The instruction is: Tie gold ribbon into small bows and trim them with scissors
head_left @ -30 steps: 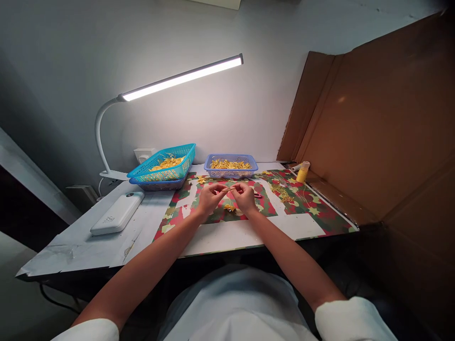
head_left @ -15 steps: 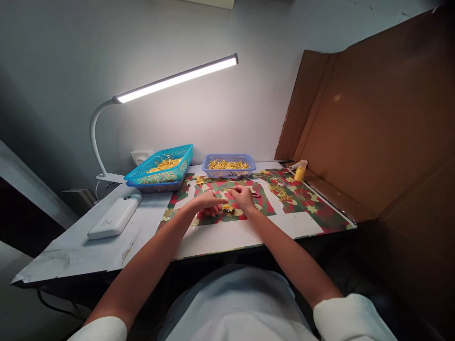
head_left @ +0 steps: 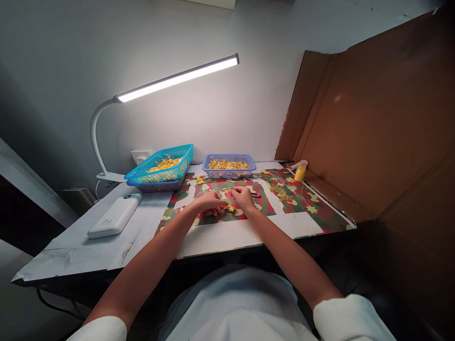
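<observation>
A small golden-yellow flower-shaped piece [head_left: 231, 209] with a glossy, crinkled surface is positioned low between the two hands, just above or on a camouflage-patterned sheet [head_left: 295, 208] printed in red, green and cream. Its edge is met by the fingertips of the left hand [head_left: 209, 202], whose fingers are curled under; whether it is gripped there cannot be told. By the right hand [head_left: 242, 198], narrowed to a pinch, a thin pale strand [head_left: 229, 197] running up from the piece is held.

To the right, fine golden strands [head_left: 280, 193] are heaped in a loose tangle. Slender yellow pieces are contained in a lavender-blue perforated plastic basket [head_left: 227, 173] and in a turquoise lattice basket [head_left: 156, 177], which is tilted over a dark-blue basket [head_left: 156, 187].

The table [head_left: 64, 246] is covered with creased white sheeting, on which a rounded white power bank [head_left: 115, 216] is laid. The pale wall [head_left: 263, 109] is lit by a white gooseneck bar lamp [head_left: 177, 79]; the right side is enclosed by brown folded cardboard [head_left: 377, 118], with a yellow-filled bottle [head_left: 300, 171] placed near its foot.
</observation>
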`<state>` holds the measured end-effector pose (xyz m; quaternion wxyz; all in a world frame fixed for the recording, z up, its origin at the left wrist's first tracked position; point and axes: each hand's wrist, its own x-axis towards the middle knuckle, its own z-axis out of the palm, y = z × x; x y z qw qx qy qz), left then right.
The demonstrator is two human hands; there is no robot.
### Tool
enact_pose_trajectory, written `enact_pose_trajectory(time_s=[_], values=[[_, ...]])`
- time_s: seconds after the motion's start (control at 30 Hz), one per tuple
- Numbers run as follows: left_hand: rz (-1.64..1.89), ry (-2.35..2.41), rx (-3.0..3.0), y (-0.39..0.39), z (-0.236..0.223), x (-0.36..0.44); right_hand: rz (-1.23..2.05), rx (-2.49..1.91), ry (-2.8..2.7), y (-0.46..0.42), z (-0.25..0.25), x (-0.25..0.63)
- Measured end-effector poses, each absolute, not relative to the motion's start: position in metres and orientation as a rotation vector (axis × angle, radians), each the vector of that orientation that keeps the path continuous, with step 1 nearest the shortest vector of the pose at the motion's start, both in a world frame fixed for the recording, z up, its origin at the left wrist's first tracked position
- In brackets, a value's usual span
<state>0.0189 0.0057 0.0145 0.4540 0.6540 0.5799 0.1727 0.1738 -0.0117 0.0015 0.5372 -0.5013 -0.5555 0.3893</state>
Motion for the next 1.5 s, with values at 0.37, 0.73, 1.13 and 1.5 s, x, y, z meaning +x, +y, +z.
enact_pose_trajectory(time_s=[0.37,0.73,1.13,1.5], values=[[1.139,1.184,1.961,-0.005,0.022,0.026,0.848,-1.157,-1.324,-0.008,-0.002,0.173],[1.259,1.089,1.854,-0.002,0.018,0.026,0.581,-1.108,-1.462,-0.013,-0.001,0.173],[0.374,1.532,1.606,0.004,0.022,0.020,0.551,-1.302,-1.447,-0.011,0.005,0.183],[0.001,1.554,1.749,0.019,0.033,0.043,0.621,-1.371,-1.424,-0.015,0.012,0.187]])
